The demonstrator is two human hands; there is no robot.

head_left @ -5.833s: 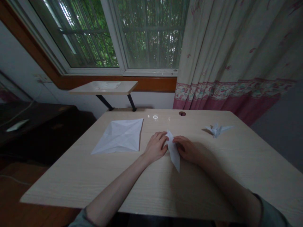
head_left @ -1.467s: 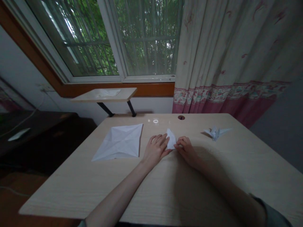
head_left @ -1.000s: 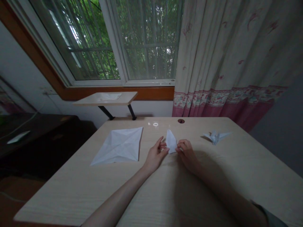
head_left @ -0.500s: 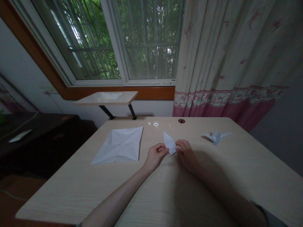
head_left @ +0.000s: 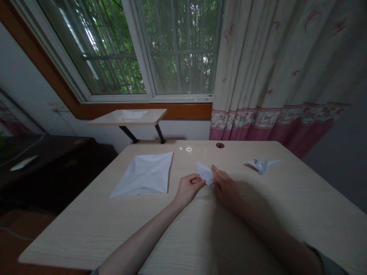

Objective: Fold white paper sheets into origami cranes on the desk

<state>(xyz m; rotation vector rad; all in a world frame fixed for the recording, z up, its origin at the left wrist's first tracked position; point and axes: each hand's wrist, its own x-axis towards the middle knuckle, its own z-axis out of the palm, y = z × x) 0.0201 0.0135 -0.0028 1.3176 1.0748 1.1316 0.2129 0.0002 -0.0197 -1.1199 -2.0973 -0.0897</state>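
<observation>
A small folded white paper (head_left: 205, 173) with a pointed far tip lies on the desk between my hands. My left hand (head_left: 189, 188) is closed, thumb and bent forefinger pinching the paper's lower left edge. Along its right edge sits my right hand (head_left: 226, 188), fingers fairly straight and pressed together, with the thumb below them at the paper. Part of that edge is hidden by the fingers. To the right stands a folded paper crane (head_left: 261, 165) with spread wings. On the left a creased square sheet of white paper (head_left: 146, 173) lies spread out.
The pale wooden desk (head_left: 172, 236) has a round cable hole (head_left: 220, 145) near its back edge. A small raised shelf (head_left: 106, 119) at the back left carries another white paper (head_left: 133, 114). Behind are a window and a curtain (head_left: 246, 76); a dark table (head_left: 57, 152) stands left.
My right fingers have straightened and moved slightly up along the paper's right edge. The folded paper looks flatter, its tip slightly lower. My left hand keeps its pinch.
</observation>
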